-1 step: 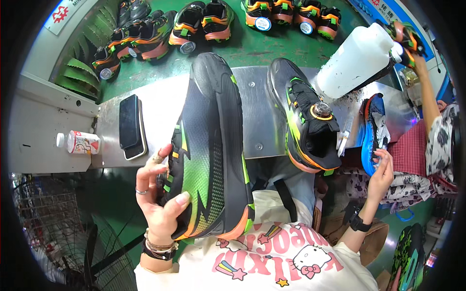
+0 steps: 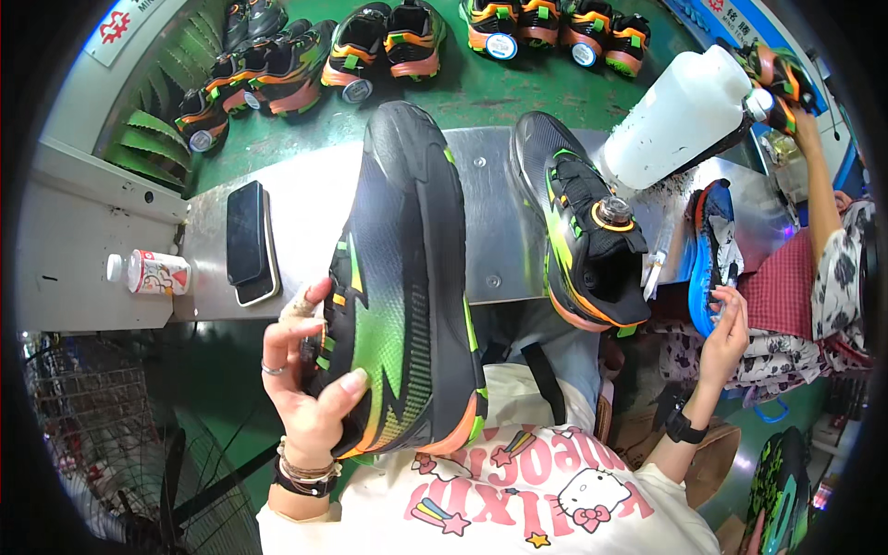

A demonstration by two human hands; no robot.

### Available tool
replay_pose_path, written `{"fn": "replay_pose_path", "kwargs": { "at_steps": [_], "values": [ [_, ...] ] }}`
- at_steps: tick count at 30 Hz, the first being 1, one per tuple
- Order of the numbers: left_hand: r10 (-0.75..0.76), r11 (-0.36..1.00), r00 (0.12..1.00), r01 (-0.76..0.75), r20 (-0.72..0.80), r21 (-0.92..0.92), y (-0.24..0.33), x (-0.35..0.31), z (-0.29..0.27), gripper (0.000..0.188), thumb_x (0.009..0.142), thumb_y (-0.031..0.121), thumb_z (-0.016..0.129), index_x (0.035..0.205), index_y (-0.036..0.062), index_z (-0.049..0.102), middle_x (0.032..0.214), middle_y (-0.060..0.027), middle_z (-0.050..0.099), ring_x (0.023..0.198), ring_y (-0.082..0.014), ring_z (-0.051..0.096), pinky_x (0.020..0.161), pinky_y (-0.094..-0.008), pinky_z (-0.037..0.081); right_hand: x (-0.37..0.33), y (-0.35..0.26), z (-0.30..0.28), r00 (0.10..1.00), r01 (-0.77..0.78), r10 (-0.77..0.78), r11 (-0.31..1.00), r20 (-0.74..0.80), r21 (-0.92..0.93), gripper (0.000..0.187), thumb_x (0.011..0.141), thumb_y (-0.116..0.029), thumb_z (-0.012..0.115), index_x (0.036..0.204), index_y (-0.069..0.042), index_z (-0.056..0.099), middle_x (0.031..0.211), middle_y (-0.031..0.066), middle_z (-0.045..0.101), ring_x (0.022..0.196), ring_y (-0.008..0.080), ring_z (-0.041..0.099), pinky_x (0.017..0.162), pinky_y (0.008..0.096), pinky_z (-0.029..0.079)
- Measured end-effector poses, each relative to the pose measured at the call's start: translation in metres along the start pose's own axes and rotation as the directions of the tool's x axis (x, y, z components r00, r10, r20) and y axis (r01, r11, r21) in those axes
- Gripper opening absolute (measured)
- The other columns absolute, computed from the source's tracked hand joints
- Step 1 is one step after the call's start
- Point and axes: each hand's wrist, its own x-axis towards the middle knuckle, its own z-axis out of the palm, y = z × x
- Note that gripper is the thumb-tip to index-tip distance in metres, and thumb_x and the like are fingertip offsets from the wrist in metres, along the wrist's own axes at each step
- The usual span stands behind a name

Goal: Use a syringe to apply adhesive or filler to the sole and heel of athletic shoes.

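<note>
My left hand (image 2: 310,393) grips a black sneaker (image 2: 388,277) with a green fade and orange trim, thumb on its side and fingers by the lacing. The sneaker is held up close, toe pointing away, outer side and part of its sole edge turned up. My right hand (image 2: 726,338) is off to the right, fingertips pinched together at the edge of a blue shoe-shaped piece (image 2: 703,268); whatever is between them is too small to make out. Between the hands a matching sneaker (image 2: 592,236) with a round dial stands on the metal bench (image 2: 486,231).
A phone (image 2: 247,231) lies on the bench at left, near a small bottle (image 2: 153,272). A white plastic bottle (image 2: 680,116) leans at the back right. Several finished sneakers (image 2: 388,42) line the green conveyor (image 2: 462,102). A co-worker's arm (image 2: 819,176) holds shoes at far right.
The sneaker in my left hand has tipped very slightly to the right. The co-worker's hand and shoes at far right have shifted a little.
</note>
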Motion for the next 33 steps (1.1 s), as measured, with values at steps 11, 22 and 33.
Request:
{"fn": "replay_pose_path", "kwargs": {
  "at_steps": [11, 22, 33],
  "values": [
    [0.077, 0.989, 0.997, -0.08, 0.028, 0.128, -0.032, -0.01, 0.001, 0.044, 0.068, 0.001, 0.07, 0.108, 0.0064, 0.052, 0.134, -0.0236, 0.05, 0.127, -0.0305, 0.047, 0.11, -0.0418, 0.032, 0.006, 0.0, -0.008, 0.955, 0.21, -0.132, 0.933, 0.265, -0.291, 0.023, 0.096, -0.005, 0.049, 0.115, -0.001, 0.062, 0.118, 0.015, 0.063, 0.111, 0.0315, 0.06, 0.094, 0.0375, 0.046],
    [-0.072, 0.992, 0.914, 0.025, -0.4, -0.121, -0.029, 0.028, 0.027, 0.013, 0.085, -0.005, 0.058, 0.096, 0.0016, 0.059, 0.141, -0.0143, 0.048, 0.113, -0.0191, 0.057, 0.094, -0.03, 0.048, 0.002, -0.002, -0.006, 0.965, 0.194, -0.105, 0.901, 0.239, -0.387, 0.031, 0.094, 0.0, 0.045, 0.12, -0.004, 0.061, 0.127, 0.0133, 0.06, 0.119, 0.0317, 0.056, 0.098, 0.0396, 0.044],
    [0.224, 0.841, 0.954, -0.085, -0.201, 0.534, -0.038, 0.015, 0.077, 0.015, 0.086, -0.002, 0.066, 0.1, -0.0012, 0.063, 0.142, -0.0183, 0.044, 0.131, -0.026, 0.042, 0.106, -0.0343, 0.034, -0.022, -0.056, 0.047, 0.845, 0.428, -0.31, 0.881, 0.436, -0.201, 0.049, 0.08, -0.021, 0.072, 0.126, -0.008, 0.058, 0.135, 0.0102, 0.051, 0.115, 0.0345, 0.05, 0.096, 0.0416, 0.043]
  ]
}}
